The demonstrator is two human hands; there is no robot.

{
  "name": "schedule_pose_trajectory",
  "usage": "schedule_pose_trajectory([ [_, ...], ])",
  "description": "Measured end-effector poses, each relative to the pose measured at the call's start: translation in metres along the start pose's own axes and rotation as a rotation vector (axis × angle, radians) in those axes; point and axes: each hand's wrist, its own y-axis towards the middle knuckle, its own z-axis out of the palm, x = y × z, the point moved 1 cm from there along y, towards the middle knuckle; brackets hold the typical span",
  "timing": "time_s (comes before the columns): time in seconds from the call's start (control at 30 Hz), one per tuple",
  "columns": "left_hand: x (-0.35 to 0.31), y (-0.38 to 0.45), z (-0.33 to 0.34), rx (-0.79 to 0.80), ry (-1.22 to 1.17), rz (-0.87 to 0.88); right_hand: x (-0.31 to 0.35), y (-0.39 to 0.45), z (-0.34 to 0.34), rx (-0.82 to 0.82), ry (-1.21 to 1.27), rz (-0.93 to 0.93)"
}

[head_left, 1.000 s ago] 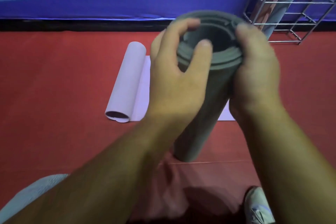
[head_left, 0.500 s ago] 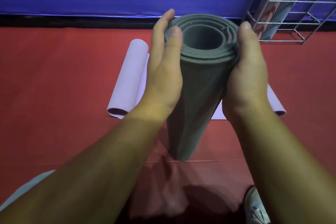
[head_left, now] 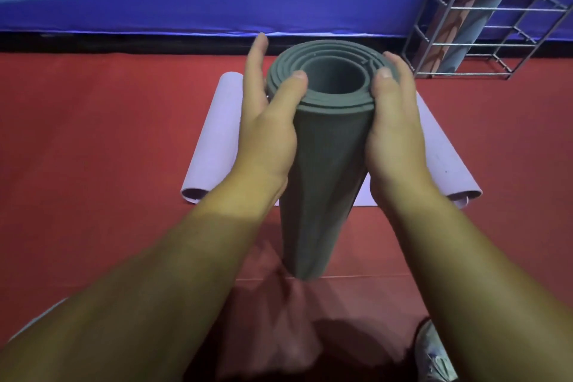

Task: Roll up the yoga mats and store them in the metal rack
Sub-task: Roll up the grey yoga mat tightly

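Grey rolled yoga mat (head_left: 325, 170) stands on end on red floor (head_left: 93, 149), clasped between left hand (head_left: 266, 121) and right hand (head_left: 393, 130). Rolling looks done; next, lift into metal rack (head_left: 496, 25) at right.

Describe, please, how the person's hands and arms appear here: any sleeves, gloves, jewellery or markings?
Both hands, the left hand and the right hand, are bare: no gloves, rings, watch or bands show. Both forearms are bare too, with no sleeve reaching into view and no visible markings. The fingernails look short and plain.
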Motion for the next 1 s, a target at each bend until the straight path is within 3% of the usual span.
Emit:
schedule_pose_trajectory([
  [0.2,0.015,-0.001,-0.006,0.131,0.046,0.017,-0.018,0.001,-0.007,0.015,0.067,-0.009],
  [0.3,0.032,-0.001,-0.020,0.265,0.101,0.029,-0.040,-0.006,-0.014,0.161,0.057,-0.093],
  [0.5,0.064,-0.012,-0.037,0.293,0.310,-0.069,-0.069,-0.010,-0.028,0.366,-0.067,-0.079],
  [0.63,0.053,-0.009,-0.028,0.295,0.300,-0.016,-0.056,0.000,-0.033,0.335,-0.084,-0.124],
  [0.73,0.037,0.001,-0.025,0.359,0.272,0.026,-0.038,0.004,-0.038,0.259,0.042,-0.130],
  [0.83,0.043,0.007,-0.027,0.440,0.289,-0.061,-0.027,0.003,-0.047,0.184,0.173,-0.034],
  [1.0,0.093,-0.022,-0.024,0.471,0.251,-0.306,-0.066,-0.016,-0.065,0.226,0.101,0.307],
])
